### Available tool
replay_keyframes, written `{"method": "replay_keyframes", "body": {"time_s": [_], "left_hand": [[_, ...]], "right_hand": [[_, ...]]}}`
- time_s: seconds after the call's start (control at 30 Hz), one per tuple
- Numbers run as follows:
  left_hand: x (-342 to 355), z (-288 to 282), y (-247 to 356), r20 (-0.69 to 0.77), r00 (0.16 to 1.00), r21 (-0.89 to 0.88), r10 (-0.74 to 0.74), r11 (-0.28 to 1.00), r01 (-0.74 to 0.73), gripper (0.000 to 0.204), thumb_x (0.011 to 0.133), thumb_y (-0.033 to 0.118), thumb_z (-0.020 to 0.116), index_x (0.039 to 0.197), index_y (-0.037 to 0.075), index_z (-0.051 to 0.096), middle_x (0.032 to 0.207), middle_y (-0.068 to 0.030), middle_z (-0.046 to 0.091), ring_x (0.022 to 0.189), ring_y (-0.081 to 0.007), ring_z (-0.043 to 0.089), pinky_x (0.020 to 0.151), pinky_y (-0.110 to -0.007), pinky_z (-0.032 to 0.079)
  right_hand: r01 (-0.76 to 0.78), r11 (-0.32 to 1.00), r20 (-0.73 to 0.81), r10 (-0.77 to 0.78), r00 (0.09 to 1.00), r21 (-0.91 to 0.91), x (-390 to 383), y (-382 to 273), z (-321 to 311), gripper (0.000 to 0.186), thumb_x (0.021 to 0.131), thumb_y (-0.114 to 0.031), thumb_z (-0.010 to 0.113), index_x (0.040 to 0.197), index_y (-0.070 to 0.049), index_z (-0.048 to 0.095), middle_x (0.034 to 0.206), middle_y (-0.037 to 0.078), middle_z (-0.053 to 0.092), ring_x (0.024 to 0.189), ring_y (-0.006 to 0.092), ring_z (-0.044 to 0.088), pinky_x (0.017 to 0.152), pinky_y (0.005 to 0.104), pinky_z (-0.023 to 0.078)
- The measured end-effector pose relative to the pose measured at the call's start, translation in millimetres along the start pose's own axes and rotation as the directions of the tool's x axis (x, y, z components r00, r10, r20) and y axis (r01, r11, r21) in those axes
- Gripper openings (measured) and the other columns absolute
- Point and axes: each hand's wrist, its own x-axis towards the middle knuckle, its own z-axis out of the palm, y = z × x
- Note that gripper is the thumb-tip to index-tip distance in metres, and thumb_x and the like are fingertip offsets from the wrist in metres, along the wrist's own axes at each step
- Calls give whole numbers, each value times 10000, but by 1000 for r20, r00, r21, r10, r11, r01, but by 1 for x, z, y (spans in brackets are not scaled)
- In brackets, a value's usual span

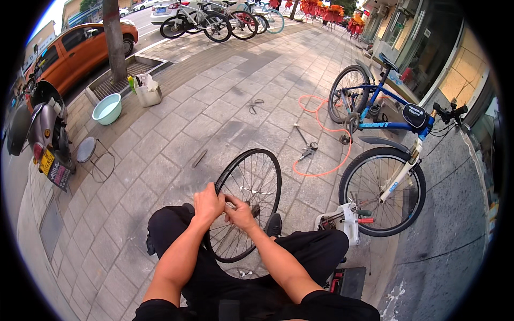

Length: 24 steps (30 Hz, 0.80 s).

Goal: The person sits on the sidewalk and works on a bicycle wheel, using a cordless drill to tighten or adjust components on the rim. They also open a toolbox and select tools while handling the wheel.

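Wheel between a person's knees.
The left hand is closed on the rim; the right hand curls beside it, though whether it grips anything is hard to tell.

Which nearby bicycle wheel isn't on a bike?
The loose wheel at the left hand and right hand; the blue bicycle has its front wheel and rear wheel fitted.

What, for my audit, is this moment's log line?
left hand: at wheel, left edge | right hand: beside it | orange hose: on paving
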Motion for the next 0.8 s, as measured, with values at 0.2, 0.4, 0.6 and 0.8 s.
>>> {"method": "replay_keyframes", "body": {"time_s": [0.2,0.4,0.6,0.8], "left_hand": [[-5,-20,21,23,999,0,25,1000,-25,382,915,315,677,1042,-26,561,983,-299,677,944,-501,660,829,-574,492],[-6,-16,4,73,989,-146,129,982,-118,422,919,307,697,1088,-34,513,1125,-300,568,1031,-529,591,863,-555,494],[-9,-26,-5,174,964,-141,203,974,-179,504,920,265,701,1235,-72,499,1226,-307,580,1121,-513,582,947,-555,447],[-11,-13,-9,16,975,11,223,975,-223,586,930,286,690,1333,-97,504,1211,-307,662,1112,-470,636,947,-571,436]], "right_hand": [[-36,998,-75,39,996,43,5,12,7,305,1078,-228,584,1308,-42,657,829,29,666,497,93,546,453,264,436],[-187,979,-93,195,976,84,22,7,7,294,1077,-277,554,1165,-30,689,776,31,616,444,108,501,394,311,413],[-506,837,38,510,859,210,29,-29,-6,224,1012,-243,599,1101,-59,689,843,32,610,441,115,427,398,357,436],[-512,840,9,518,855,179,38,-30,-2,249,1009,-319,632,972,-80,691,844,39,621,464,128,455,412,349,441]]}}
